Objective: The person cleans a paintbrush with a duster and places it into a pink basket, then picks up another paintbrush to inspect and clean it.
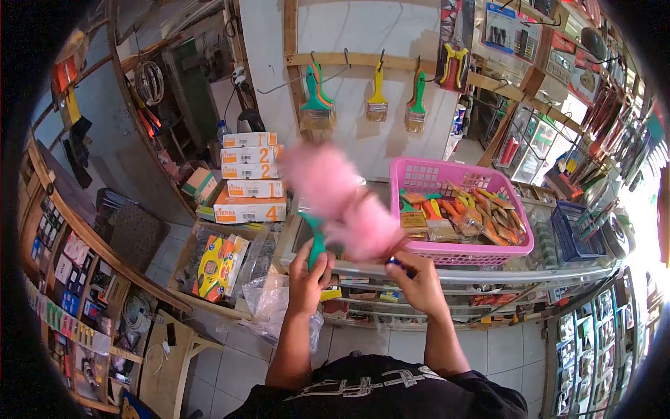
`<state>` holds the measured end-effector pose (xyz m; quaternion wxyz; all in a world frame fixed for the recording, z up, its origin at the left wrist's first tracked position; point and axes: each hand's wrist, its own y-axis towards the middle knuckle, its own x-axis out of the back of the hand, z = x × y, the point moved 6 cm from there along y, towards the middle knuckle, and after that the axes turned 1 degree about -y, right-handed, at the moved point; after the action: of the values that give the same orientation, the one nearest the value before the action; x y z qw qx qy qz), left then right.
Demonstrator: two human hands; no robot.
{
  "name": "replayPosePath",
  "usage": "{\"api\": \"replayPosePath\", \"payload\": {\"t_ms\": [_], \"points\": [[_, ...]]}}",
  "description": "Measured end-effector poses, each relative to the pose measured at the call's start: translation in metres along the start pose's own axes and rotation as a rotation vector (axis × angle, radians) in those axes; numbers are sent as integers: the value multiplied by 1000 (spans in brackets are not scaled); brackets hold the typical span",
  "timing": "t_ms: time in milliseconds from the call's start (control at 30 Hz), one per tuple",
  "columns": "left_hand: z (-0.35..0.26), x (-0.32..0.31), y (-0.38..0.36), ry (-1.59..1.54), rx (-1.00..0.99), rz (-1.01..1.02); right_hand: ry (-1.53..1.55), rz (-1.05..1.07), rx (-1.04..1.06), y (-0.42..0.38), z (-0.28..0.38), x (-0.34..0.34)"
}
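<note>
My left hand is closed around the green handle of a paintbrush, held upright over the glass counter; the brush's bristle end is partly covered by pink fluff. In my right hand I grip the dark handle of a pink fluffy duster, which is smeared by motion and stretches up and left across the brush. Right behind my right hand stands a pink plastic basket holding several paintbrushes with orange, green and yellow handles.
Orange-and-white boxes are stacked left of the duster. Colourful packs and a clear plastic bag lie nearer on the left. Paintbrushes hang from wall hooks ahead. A blue basket stands at the right.
</note>
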<state>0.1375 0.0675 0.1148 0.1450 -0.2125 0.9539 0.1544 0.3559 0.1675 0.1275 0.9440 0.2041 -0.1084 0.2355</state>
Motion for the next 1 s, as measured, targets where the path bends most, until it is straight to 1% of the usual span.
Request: {"api": "replayPosePath", "payload": {"t_ms": [67, 167, 267, 300, 400, 433, 533, 633, 733, 833, 933, 967, 1000], "points": [[2, 1, 0, -6, 3, 6, -81, 41, 167, 0, 14, -1], [1, 3, -1, 9, 0, 8, 5, -58, -142, 3, -9, 0], [20, 14, -1, 18, -47, -71, -127, 71, 68, 7, 13, 4], [18, 16, 0, 52, -25, -57, -139, 28, 175, 8, 27, 7], [14, 17, 0, 197, -82, -74, -124, -50, 74, 12, 26, 7], [19, 20, 1, 184, -80, -79, -188, 134, 66, 15, 39, 5], [17, 23, 2, 291, -110, -79, -133, -5, 124, 16, 35, 5], [14, 21, 4, 340, -170, -82, -195, 44, 103, 18, 41, 7], [16, 22, 2, 369, -129, -103, -167, 28, 157, 17, 27, 2], [14, 21, 3, 371, -66, -135, -207, 63, 210, 16, 29, 1], [7, 22, 5, 466, -190, -137, -189, 186, 85, 10, 26, -5], [5, 22, 5, 499, -233, -135, -187, 68, 109, 12, 26, -4], [8, 24, 6, 441, -201, -139, -202, 98, 126, 11, 26, -6]]}}
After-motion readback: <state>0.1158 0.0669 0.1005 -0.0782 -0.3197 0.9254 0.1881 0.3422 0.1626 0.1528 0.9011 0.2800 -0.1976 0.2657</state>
